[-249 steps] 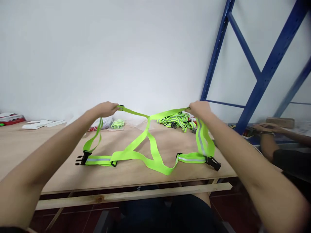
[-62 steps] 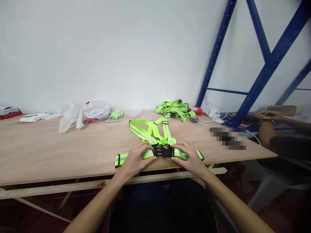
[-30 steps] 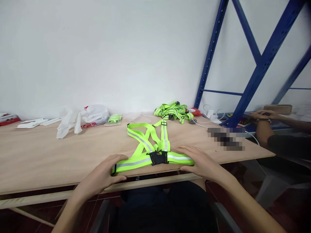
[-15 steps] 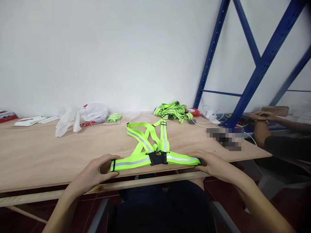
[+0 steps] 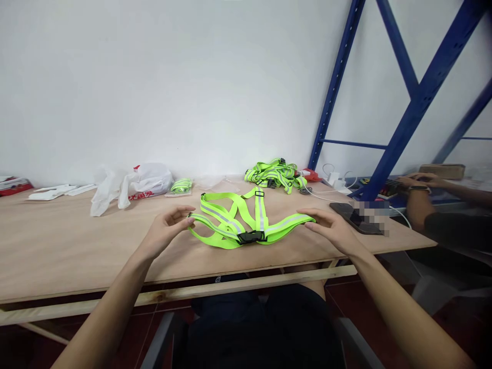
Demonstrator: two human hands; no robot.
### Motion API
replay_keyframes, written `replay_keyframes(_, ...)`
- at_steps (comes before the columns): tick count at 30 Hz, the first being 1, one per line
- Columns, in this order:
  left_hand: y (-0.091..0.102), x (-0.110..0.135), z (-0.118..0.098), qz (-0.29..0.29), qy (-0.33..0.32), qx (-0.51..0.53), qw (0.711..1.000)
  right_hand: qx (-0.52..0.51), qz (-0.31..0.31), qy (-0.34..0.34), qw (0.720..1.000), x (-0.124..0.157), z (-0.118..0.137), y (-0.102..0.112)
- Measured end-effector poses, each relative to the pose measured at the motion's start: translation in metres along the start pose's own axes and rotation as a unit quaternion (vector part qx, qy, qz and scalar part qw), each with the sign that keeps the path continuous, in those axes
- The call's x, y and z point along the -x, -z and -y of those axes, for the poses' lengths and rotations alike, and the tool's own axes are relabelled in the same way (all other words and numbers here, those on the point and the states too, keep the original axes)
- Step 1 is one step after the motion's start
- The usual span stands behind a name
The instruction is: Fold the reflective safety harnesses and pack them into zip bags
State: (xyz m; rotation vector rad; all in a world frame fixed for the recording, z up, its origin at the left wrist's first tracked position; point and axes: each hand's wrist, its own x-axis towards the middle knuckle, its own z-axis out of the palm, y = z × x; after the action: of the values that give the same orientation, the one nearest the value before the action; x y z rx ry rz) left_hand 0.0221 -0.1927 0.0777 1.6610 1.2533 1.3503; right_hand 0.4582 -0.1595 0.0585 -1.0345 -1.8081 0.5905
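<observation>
A neon-green reflective strap vest [image 5: 246, 218] with a fastened black buckle [image 5: 252, 237] lies on the plywood table [image 5: 77, 246] in front of me. My left hand [image 5: 167, 228] pinches the left end of its waist belt, lifted a little off the table. My right hand [image 5: 332, 228] grips the right end of the belt in the same way. The belt sags between my hands, with the buckle resting low at the middle. The shoulder straps stretch away toward the wall.
A heap of more green vests [image 5: 274, 174] lies at the back. White plastic bags [image 5: 130, 187] and a small packed vest [image 5: 181, 186] sit to the left. A phone [image 5: 351, 215] lies by my right hand. Another person's arm [image 5: 430, 205] rests at the right under blue racking [image 5: 411, 102].
The vest was held spread in the air, then laid down and buckled. In the last second my hands slid to the belt ends, then lifted them and moved away from the table edge.
</observation>
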Motion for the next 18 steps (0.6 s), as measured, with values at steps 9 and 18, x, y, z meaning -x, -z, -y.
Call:
replay_keyframes(9,0.001,0.003,0.008,-0.007,0.007,-0.027,1.0,-0.194,-0.021,-0.082,0.977,0.012,-0.03,-0.012)
replay_keyframes(18,0.007,0.018,0.009,-0.004,0.036,-0.065,0.997,-0.319,-0.098,-0.084,0.939,0.015,-0.043,-0.014)
